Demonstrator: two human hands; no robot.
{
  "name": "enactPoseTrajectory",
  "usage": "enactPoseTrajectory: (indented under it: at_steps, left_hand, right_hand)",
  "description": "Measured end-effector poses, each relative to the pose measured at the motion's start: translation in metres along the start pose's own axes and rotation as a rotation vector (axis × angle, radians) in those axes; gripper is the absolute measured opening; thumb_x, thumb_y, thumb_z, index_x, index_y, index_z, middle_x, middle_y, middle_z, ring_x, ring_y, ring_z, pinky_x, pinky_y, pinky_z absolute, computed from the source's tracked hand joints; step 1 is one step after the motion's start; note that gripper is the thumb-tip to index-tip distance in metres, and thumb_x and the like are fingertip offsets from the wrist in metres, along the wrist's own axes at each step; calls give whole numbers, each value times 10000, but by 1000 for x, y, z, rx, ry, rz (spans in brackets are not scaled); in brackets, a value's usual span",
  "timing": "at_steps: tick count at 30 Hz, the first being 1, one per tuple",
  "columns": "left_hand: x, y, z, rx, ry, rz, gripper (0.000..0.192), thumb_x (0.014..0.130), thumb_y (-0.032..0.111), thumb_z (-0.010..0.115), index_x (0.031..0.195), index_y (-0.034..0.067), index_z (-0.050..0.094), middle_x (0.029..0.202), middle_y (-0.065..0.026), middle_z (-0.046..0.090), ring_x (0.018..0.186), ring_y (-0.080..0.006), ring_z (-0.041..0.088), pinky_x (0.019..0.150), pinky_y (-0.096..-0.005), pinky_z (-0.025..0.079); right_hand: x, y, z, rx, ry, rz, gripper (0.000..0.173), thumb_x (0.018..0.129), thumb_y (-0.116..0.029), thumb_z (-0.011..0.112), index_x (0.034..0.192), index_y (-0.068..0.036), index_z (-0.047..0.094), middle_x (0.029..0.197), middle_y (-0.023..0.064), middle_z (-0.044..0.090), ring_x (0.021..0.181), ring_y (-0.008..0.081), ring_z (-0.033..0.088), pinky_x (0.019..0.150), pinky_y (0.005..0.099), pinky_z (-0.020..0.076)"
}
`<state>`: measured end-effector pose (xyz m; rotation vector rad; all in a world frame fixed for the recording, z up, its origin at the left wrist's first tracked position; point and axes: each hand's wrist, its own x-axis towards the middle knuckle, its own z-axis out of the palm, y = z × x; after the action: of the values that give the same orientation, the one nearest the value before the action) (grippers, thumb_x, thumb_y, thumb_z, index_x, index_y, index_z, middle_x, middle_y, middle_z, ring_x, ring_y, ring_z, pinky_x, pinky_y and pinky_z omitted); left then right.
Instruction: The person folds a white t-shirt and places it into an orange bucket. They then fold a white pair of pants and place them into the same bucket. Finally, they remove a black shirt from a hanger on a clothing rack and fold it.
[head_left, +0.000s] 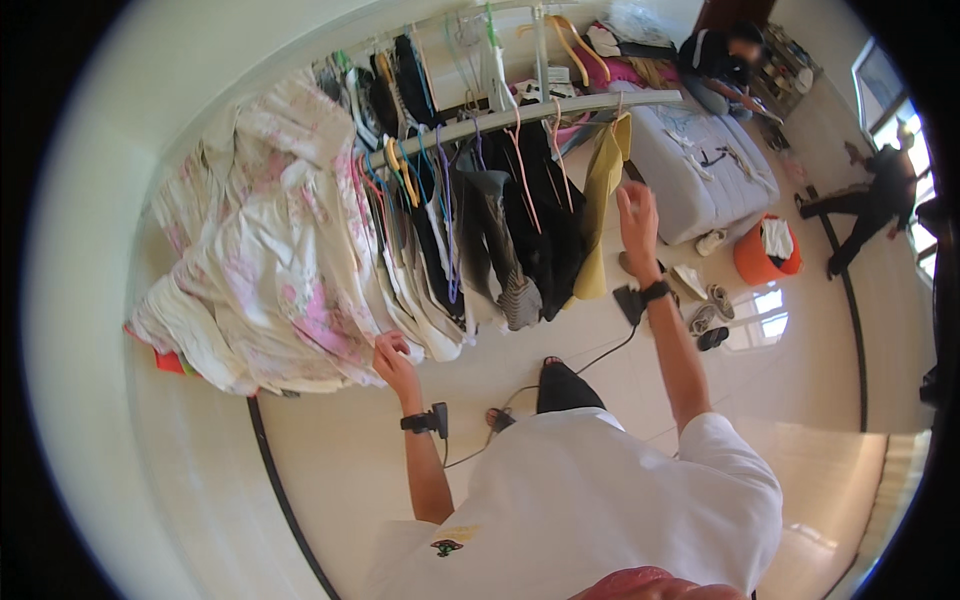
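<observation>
My left hand (394, 367) is at the lower edge of a pink-and-cream floral cloth (300, 255), beside the hems of white garments (435, 330). Whether its fingers pinch any fabric is not clear. My right hand (639, 225) is raised just right of a yellow garment (604, 217), fingers curved and nothing visible in them. That garment hangs at the right end of a metal clothes rail (525, 114). Black garments (551, 225) hang left of it on pink hangers (525, 172). A purple hanger (448, 225) and a wooden hanger (401, 172) are farther along.
Behind the rail stands a pale covered block (697, 195) with hangers on top. An orange bucket (766, 251) holds cloth, near several shoes (703, 319) on the tiles. A cable (611, 349) trails by my feet. One person (716, 71) crouches; another person (874, 195) is near the window.
</observation>
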<state>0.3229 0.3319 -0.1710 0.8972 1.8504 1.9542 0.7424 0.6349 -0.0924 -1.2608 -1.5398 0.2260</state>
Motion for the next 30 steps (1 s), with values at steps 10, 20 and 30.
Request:
enactPoseTrajectory:
  at_steps: [10, 20, 30]
  left_hand:
    - [51, 100, 90, 196, -129, 400, 539, 1178, 270, 412, 835, -38, 691, 747, -65, 601, 673, -153, 512, 623, -310, 381]
    - [124, 219, 216, 322, -299, 705, 230, 1067, 58, 595, 912, -33, 738, 884, -104, 717, 749, -208, 661, 687, -309, 506]
    - [183, 221, 383, 537, -740, 976, 639, 933, 384, 848, 1427, 34, 642, 1364, -199, 689, 1280, -411, 639, 1092, -467, 519]
  right_hand:
    - [112, 53, 73, -96, -142, 194, 467, 1053, -396, 656, 1389, -72, 637, 1130, 267, 763, 1076, 492, 712, 915, 569, 558]
    - [149, 43, 6, 105, -85, 162, 322, 1072, -211, 637, 1307, 8, 640, 1042, 264, 745, 986, 452, 732, 835, 494, 551]
    - [67, 12, -89, -2, -386, 145, 286, 1090, -167, 623, 1317, 6, 617, 950, 289, 709, 880, 516, 683, 775, 488, 541]
